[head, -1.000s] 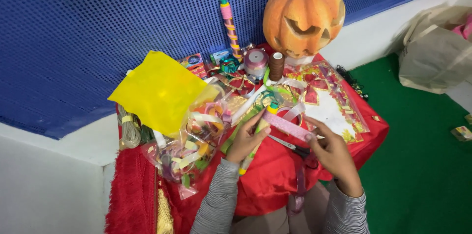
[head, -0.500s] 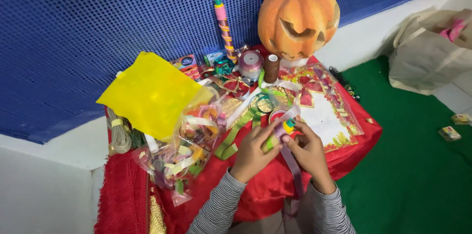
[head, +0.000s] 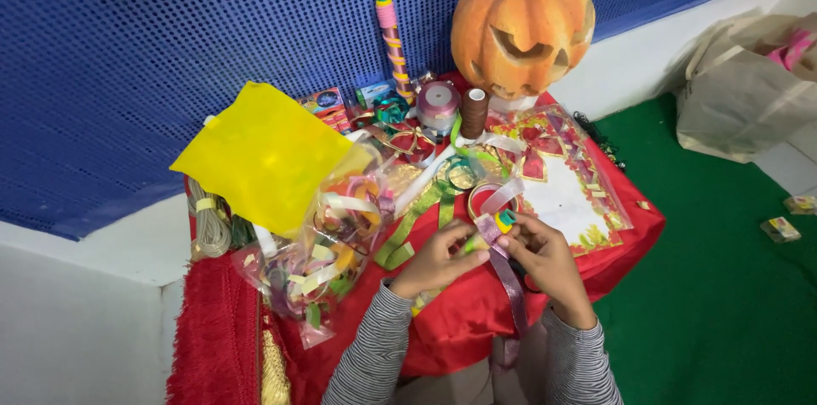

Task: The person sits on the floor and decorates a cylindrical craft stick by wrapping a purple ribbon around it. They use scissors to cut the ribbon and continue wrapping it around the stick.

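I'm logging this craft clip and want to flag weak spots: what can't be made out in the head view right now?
- Small green and yellow item: mostly covered by the right hand; its kind is unclear.
- Left hand grip on the pink ribbon: fingertips overlap, so contact is uncertain.
- Clear bag: contents are a jumble seen through plastic and part-hidden by the yellow sheet.
- Beige bag: cut off by the right edge.

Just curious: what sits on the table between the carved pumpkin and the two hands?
In the head view, a decorated card sheet lies between pumpkin and hands.
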